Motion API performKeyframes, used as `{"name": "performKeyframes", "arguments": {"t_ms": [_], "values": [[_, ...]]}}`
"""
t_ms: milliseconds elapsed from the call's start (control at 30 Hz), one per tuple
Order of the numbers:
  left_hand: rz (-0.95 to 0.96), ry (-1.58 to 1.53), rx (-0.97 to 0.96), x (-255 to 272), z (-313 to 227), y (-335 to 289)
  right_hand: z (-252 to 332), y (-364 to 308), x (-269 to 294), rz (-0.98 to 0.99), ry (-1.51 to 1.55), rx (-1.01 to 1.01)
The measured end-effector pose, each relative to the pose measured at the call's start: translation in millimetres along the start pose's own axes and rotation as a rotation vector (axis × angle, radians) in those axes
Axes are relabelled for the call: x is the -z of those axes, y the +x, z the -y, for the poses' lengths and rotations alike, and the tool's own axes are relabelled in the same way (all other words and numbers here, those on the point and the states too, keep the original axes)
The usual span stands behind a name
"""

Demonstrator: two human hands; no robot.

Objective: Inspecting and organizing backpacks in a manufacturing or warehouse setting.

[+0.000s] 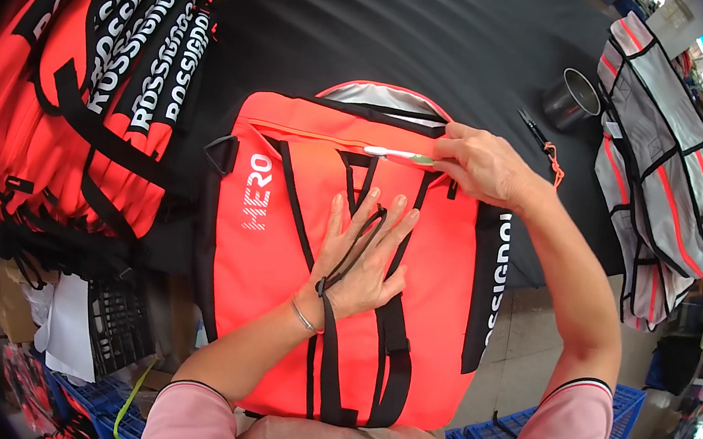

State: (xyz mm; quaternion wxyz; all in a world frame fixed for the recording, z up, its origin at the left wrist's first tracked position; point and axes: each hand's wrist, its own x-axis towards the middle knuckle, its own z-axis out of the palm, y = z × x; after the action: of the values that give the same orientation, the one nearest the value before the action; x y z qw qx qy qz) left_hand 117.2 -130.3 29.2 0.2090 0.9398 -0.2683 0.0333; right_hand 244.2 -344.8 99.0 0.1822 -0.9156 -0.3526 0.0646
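A bright orange-red backpack (pixel 283 212) with black straps and side panels lies flat in front of me, its upper edge toward the far side. My left hand (pixel 360 259) rests on its middle with the fingers spread. A thin black strap loop (pixel 353 259) lies over the back of that hand. My right hand (pixel 475 160) is pinched at the upper right of the backpack, on a slim white-and-green tool (pixel 395 155). The tool lies along the zipper seam, pointing left; its exact kind is unclear. Behind the seam, a grey lining (pixel 383 97) shows.
Stacked orange-red bags with black straps (pixel 119 132) fill the left of the black-covered table (pixel 375 14). At right are a dark cup (pixel 571 99), a black pointed tool (pixel 534 127) with an orange cord, and folded grey bags (pixel 662 159). Blue crates (pixel 624 415) stand below.
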Motion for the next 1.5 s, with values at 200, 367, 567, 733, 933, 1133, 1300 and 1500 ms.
{"name": "performKeyframes", "arguments": {"t_ms": [200,367,567,733,933,1133,1300,1500], "values": [[0.012,-0.018,0.03,4.7,1.0,-3.0,1.0,-37.1,35.9,0.119,-0.123,-0.087],[0.023,-0.045,0.013,1.5,0.6,1.6,4.3,-24.3,24.4,0.126,-0.174,-0.086],[0.005,0.02,0.014,4.6,1.6,-3.7,12.9,-41.1,51.6,0.216,-0.27,-0.125],[-0.118,0.053,0.076,7.4,0.7,-4.8,3.3,-11.2,-5.4,-0.013,-0.168,-0.018],[0.06,-0.045,0.186,17.1,0.7,-54.1,11.9,-17.8,18.3,-0.097,-0.152,-0.111],[0.019,-0.172,0.114,7.1,-1.4,-74.6,14.6,26.6,-14.5,-0.151,0.054,0.006],[-0.042,-0.19,0.121,5.1,-3.7,-77.6,15.6,57.5,-19.8,0.042,0.052,0.05],[-0.065,-0.155,0.123,10.0,-2.4,-71.4,2.7,76.5,-35.2,0.079,0.161,0.055]]}}
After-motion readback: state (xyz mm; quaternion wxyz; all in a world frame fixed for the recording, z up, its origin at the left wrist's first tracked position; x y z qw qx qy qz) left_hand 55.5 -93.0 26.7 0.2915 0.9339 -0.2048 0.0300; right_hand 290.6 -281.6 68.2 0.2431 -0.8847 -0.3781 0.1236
